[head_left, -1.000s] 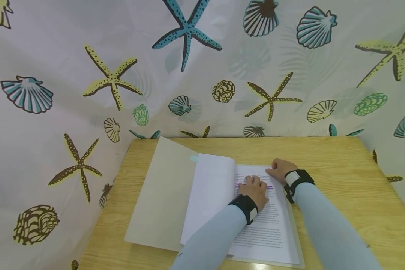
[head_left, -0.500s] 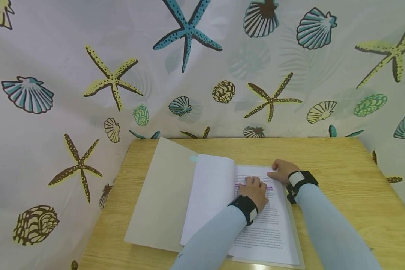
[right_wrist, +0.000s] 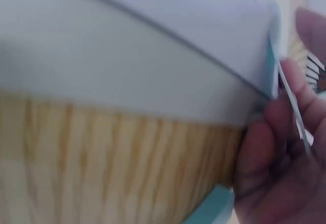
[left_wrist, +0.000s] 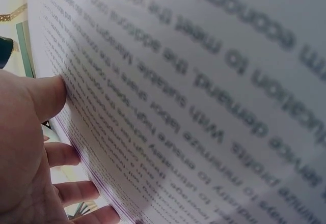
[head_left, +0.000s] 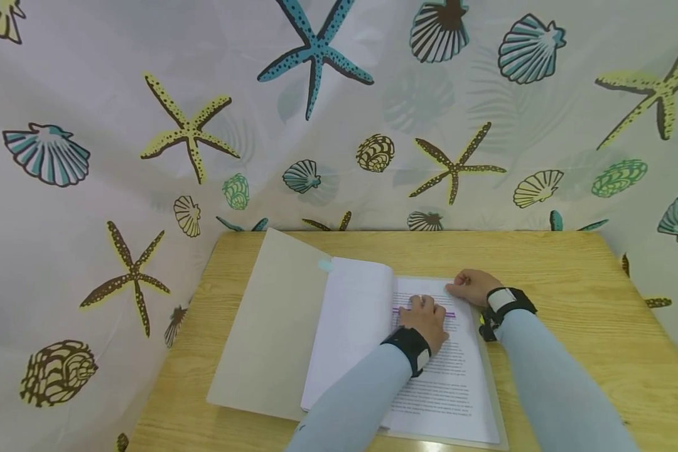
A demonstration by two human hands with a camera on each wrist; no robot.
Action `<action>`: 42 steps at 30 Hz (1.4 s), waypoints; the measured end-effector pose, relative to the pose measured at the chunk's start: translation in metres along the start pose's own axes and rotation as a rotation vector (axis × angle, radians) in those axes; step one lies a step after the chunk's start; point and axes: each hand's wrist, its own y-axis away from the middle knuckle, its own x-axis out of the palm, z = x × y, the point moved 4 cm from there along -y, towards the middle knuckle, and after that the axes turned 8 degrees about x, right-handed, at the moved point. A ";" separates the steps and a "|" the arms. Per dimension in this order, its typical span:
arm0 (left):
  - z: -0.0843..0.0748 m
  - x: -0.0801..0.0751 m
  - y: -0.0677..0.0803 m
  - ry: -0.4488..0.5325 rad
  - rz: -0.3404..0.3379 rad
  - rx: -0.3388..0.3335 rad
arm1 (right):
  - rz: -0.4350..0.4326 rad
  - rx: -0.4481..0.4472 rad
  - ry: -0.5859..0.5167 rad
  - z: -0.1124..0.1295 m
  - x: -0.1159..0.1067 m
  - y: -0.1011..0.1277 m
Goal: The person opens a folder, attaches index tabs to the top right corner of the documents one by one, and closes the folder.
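Observation:
A thick stack of bound sheets lies opened, with a blank page (head_left: 350, 320) on the left and a printed page (head_left: 446, 389) on the right. Purple lines mark the text near its top. My left hand (head_left: 425, 319) rests on that page, fingers spread and slightly bent; its fingertips touch the paper in the left wrist view. At the page's top right corner, my right hand (head_left: 474, 287) has its fingers curled. There a teal sticky tab (right_wrist: 271, 68) shows at the page corner, its thin edge running between my fingers. I cannot tell how firmly it is pinched.
A cream cover (head_left: 271, 333) lies folded open to the left, and a pale teal tab (head_left: 324, 265) sticks out beside the blank page. The wooden table (head_left: 576, 289) reaches back to a curtain (head_left: 339, 150) printed with shells and starfish. A second teal piece (right_wrist: 211, 206) shows below my right hand.
My right hand shifts slightly right and down at the page corner, and its fingers bend closer to the thumb. The left hand stays in place on the page.

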 end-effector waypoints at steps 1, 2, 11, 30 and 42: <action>0.000 0.000 0.000 0.000 0.003 0.001 | -0.014 0.011 0.006 0.000 0.002 -0.001; 0.001 0.000 0.001 0.002 0.006 0.000 | -0.026 0.023 0.013 0.000 0.004 -0.003; 0.002 -0.006 0.005 0.017 0.012 0.013 | -0.073 0.058 0.053 0.001 0.006 -0.009; 0.002 -0.003 0.005 -0.022 0.020 0.009 | 0.068 -0.027 -0.062 -0.006 0.002 -0.005; 0.002 0.001 0.002 -0.004 -0.035 0.011 | -0.303 -0.185 0.198 0.053 -0.019 0.064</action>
